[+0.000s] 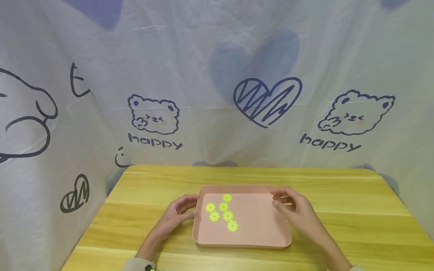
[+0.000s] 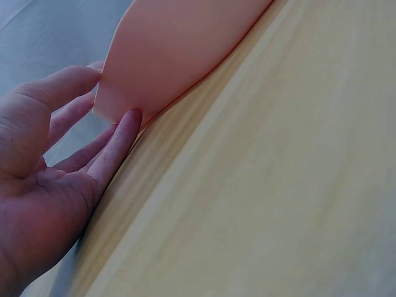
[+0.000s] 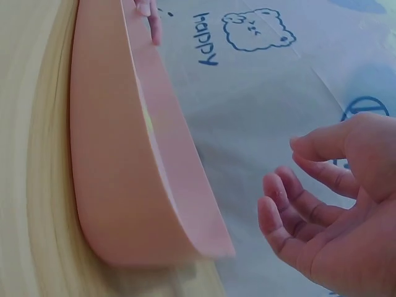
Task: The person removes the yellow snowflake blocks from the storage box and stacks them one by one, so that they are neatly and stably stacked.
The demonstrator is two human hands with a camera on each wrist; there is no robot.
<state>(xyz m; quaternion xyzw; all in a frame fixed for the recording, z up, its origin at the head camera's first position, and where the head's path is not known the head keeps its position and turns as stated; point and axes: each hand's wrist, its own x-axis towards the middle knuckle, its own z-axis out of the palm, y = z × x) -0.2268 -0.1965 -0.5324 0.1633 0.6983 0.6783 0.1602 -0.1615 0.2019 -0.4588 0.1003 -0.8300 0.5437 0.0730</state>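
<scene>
- While its thumb and fingers lie parted, the left hand (image 1: 171,216) touches the outside of the pink tray (image 1: 255,227) at the left edge.
- Six yellow flower-shaped pieces (image 1: 223,206) lie in the tray's left half, strung from near its back edge toward the front.
- The tray sits on the table (image 1: 152,184), near the back edge, between the left and right edges.
- By the tray's back right corner, the right hand (image 1: 295,209) hangs loosely curled, thumb and fingertips apart.
</scene>
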